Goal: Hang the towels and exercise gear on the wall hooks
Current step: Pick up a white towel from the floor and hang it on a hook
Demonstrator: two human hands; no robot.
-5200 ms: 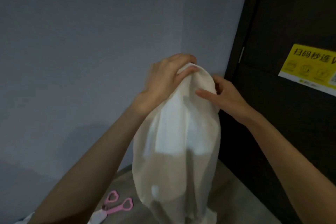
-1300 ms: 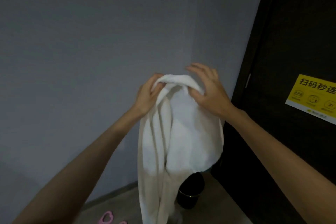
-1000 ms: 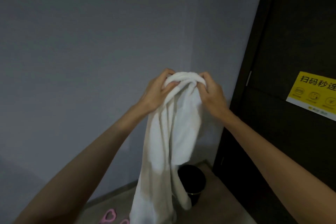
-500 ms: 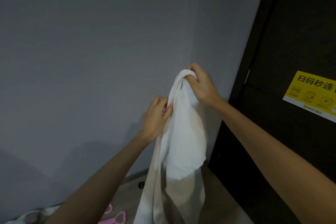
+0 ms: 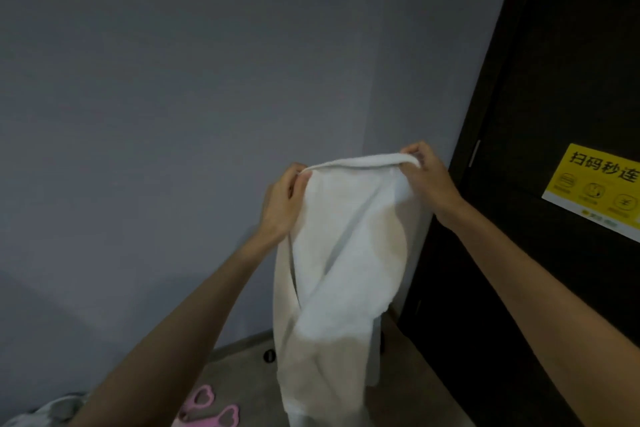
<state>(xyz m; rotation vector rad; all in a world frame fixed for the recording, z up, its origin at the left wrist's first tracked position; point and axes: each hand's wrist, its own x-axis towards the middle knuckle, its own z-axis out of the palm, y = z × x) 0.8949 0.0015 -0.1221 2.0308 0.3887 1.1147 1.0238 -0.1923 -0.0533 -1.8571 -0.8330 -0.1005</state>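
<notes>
A white towel [image 5: 343, 260] hangs in front of me, held up by its top edge and drooping toward the floor. My left hand [image 5: 282, 203] pinches the left end of that edge. My right hand [image 5: 424, 177] grips the right end, so the edge is stretched nearly level between them. No wall hook shows in this view. On the floor at the lower left lies a pink piece of exercise gear with heart-shaped handles [image 5: 211, 409].
A plain grey wall [image 5: 173, 97] fills the left and centre. A dark door [image 5: 561, 87] with a yellow sticker [image 5: 599, 187] stands at the right. A grey cloth [image 5: 52, 412] lies at the bottom left. A small dark floor stopper [image 5: 269, 355] sits by the skirting.
My hands have drawn apart along the towel's top edge, spreading it out from a bunched fold. My left hand rose to about the height of my right.
</notes>
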